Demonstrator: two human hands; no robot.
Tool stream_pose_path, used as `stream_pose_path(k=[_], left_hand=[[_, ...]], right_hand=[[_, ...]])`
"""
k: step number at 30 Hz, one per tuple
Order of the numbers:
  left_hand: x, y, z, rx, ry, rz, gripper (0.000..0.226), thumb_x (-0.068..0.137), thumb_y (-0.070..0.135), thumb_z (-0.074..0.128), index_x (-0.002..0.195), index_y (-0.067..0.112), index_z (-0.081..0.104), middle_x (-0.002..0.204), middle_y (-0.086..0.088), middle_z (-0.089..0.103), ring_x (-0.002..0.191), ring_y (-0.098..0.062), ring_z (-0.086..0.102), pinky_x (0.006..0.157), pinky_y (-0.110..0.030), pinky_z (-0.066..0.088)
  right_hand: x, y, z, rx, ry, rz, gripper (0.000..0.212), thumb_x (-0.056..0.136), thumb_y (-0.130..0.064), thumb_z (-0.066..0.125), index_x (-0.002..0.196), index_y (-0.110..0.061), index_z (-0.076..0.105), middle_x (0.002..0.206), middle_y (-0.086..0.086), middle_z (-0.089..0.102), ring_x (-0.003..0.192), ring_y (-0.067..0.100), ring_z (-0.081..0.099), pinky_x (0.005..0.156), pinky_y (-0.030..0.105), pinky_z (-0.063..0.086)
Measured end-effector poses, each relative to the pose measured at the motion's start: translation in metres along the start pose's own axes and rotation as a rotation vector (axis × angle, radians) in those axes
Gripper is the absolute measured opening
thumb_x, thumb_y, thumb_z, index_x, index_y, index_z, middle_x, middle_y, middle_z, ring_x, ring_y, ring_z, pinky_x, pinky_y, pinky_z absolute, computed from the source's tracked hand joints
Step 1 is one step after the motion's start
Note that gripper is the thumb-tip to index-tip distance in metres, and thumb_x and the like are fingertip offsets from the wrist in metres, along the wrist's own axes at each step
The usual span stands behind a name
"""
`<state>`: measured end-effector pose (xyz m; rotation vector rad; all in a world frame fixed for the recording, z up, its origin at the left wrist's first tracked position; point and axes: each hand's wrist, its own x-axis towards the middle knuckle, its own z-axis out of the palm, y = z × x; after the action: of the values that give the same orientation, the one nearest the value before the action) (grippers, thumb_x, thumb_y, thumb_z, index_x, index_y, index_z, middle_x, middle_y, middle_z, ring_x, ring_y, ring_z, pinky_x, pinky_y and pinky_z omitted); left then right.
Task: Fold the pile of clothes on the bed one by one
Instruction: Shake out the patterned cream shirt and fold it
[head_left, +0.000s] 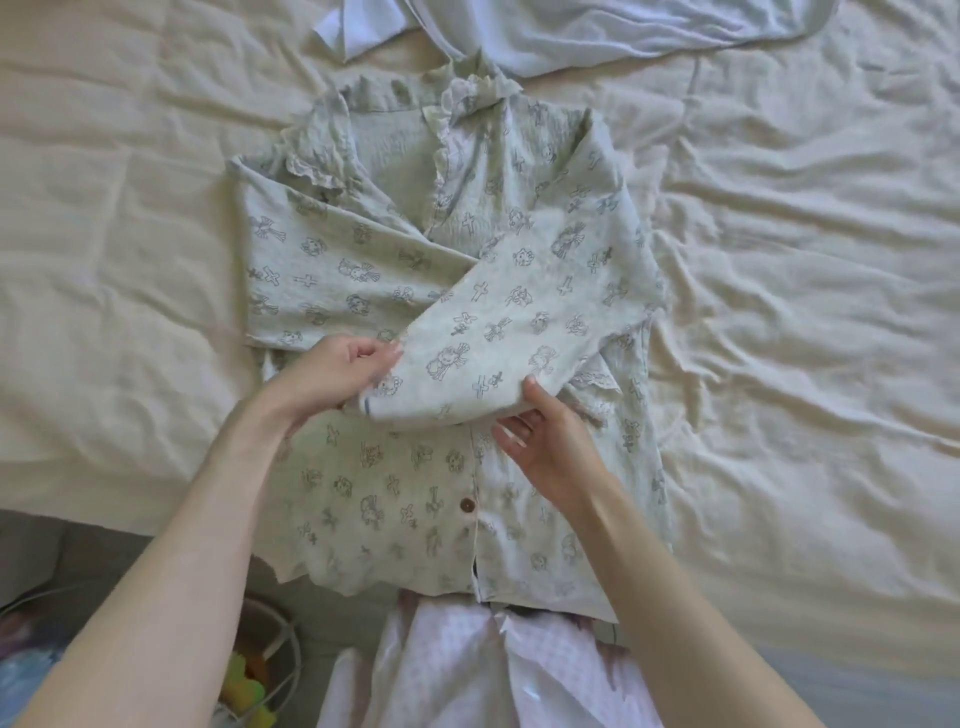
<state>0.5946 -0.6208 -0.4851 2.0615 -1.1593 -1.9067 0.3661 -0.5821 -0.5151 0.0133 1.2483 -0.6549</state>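
Fingers of the left hand (332, 371) curl around the cuff end of a printed sleeve (519, 322), pinching its near-left corner, while the right hand (543, 441) holds the same cuff from the other side, thumb on top of the fabric and fingers tucked beneath it. Both hands are closed on the sleeve, which slants from the shirt's right shoulder down across the chest toward the person. It lies over the other sleeve (332, 270), already laid sideways across the front.

These belong to a pale green pyjama shirt (395, 499) spread face up on the cream bedsheet (805, 312), collar away from the person and hem at the near edge of the bed. Small grey outline drawings of crosses, cherub-like figures and bows cover the cloth; no lettering or label can be read. A brown button (468, 503) sits on the front placket, and the collar (467, 93) has a frilled edge.

Beyond the collar lies a light blue garment (597, 31), crumpled at the far side. Below the hem, pink checked fabric (441, 670) shows on the person. At lower left stands a wire basket (280, 649) holding something yellow-green.
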Motion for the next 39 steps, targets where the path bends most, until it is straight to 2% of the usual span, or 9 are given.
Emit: stream_pose_path(k=[4, 9, 13, 16, 19, 23, 26, 32, 39], left_hand=[[-0.003, -0.032, -0.004, 0.307, -0.318, -0.109, 0.024, 0.086, 0.024, 0.067, 0.109, 0.015, 0.065, 0.107, 0.007, 0.067, 0.098, -0.007, 0.061, 0.085, -0.021, 0.044], [-0.007, -0.055, -0.012, 0.092, -0.1, -0.009, 0.026, 0.087, 0.038, 0.062, 0.104, 0.018, 0.065, 0.088, -0.003, 0.066, 0.081, -0.017, 0.058, 0.076, -0.024, 0.038], [-0.01, -0.065, -0.014, -0.283, -0.013, 0.048, 0.05, 0.08, 0.043, 0.063, 0.122, 0.017, 0.056, 0.133, -0.003, 0.055, 0.127, -0.018, 0.047, 0.109, -0.039, 0.033], [-0.011, -0.072, -0.007, -0.239, 0.094, 0.102, 0.011, 0.089, 0.018, 0.062, 0.097, 0.024, 0.06, 0.103, 0.007, 0.064, 0.106, -0.013, 0.056, 0.091, -0.023, 0.043], [-0.019, -0.07, -0.012, -0.182, 0.269, 0.292, 0.021, 0.089, 0.012, 0.061, 0.088, 0.034, 0.061, 0.084, 0.018, 0.063, 0.082, 0.001, 0.056, 0.07, -0.01, 0.042], [-0.035, -0.069, -0.024, -0.279, 0.456, 0.45, 0.033, 0.087, 0.015, 0.064, 0.087, 0.047, 0.066, 0.084, 0.027, 0.066, 0.081, 0.013, 0.058, 0.072, -0.003, 0.042], [-0.031, -0.088, -0.009, -0.279, 0.574, 0.352, 0.031, 0.09, 0.016, 0.061, 0.095, 0.047, 0.063, 0.096, 0.029, 0.065, 0.093, 0.015, 0.056, 0.08, -0.006, 0.043], [-0.011, -0.14, 0.011, -0.244, 0.527, -0.121, 0.048, 0.092, 0.016, 0.059, 0.136, 0.016, 0.04, 0.121, -0.013, 0.056, 0.106, -0.029, 0.058, 0.094, -0.049, 0.048], [-0.031, -0.16, 0.027, -0.104, 0.777, -0.096, 0.041, 0.091, 0.005, 0.055, 0.13, 0.007, 0.044, 0.114, -0.013, 0.05, 0.09, -0.02, 0.055, 0.082, -0.029, 0.042]], right_hand=[[0.006, 0.02, 0.01, -0.406, 0.2, -0.116, 0.036, 0.101, -0.026, 0.039, 0.092, 0.003, 0.06, 0.088, 0.013, 0.066, 0.085, 0.022, 0.063, 0.088, 0.035, 0.051], [0.005, 0.018, 0.006, -0.365, 0.074, -0.083, 0.038, 0.085, -0.04, 0.064, 0.089, -0.004, 0.053, 0.068, 0.007, 0.051, 0.053, 0.012, 0.051, 0.067, 0.026, 0.049], [0.002, 0.03, 0.013, -0.405, -0.017, 0.039, 0.039, 0.085, -0.033, 0.066, 0.098, 0.004, 0.062, 0.099, 0.01, 0.068, 0.094, 0.02, 0.065, 0.085, 0.031, 0.052], [-0.002, 0.043, 0.027, -0.36, 0.003, 0.09, 0.01, 0.093, -0.015, 0.057, 0.092, -0.005, 0.058, 0.09, 0.009, 0.067, 0.086, 0.023, 0.065, 0.087, 0.035, 0.054], [-0.004, 0.051, 0.033, -0.289, 0.061, 0.027, 0.008, 0.095, -0.015, 0.055, 0.096, -0.007, 0.056, 0.088, 0.008, 0.066, 0.082, 0.021, 0.066, 0.084, 0.035, 0.056], [-0.008, 0.056, 0.036, -0.289, 0.016, -0.052, 0.013, 0.093, -0.021, 0.059, 0.092, -0.008, 0.061, 0.081, 0.004, 0.072, 0.081, 0.019, 0.07, 0.085, 0.033, 0.055], [-0.004, 0.062, 0.041, -0.318, -0.024, 0.073, 0.015, 0.097, -0.02, 0.052, 0.095, -0.007, 0.059, 0.088, 0.007, 0.071, 0.084, 0.02, 0.069, 0.084, 0.033, 0.056], [0.003, 0.066, 0.028, -0.643, 0.148, 0.037, 0.024, 0.096, -0.021, 0.053, 0.114, -0.007, 0.057, 0.094, 0.003, 0.065, 0.079, 0.013, 0.061, 0.08, 0.03, 0.054], [-0.019, 0.057, -0.031, -0.853, 0.356, -0.145, 0.022, 0.096, -0.017, 0.052, 0.116, -0.009, 0.058, 0.097, 0.005, 0.067, 0.09, 0.018, 0.065, 0.088, 0.039, 0.053]])
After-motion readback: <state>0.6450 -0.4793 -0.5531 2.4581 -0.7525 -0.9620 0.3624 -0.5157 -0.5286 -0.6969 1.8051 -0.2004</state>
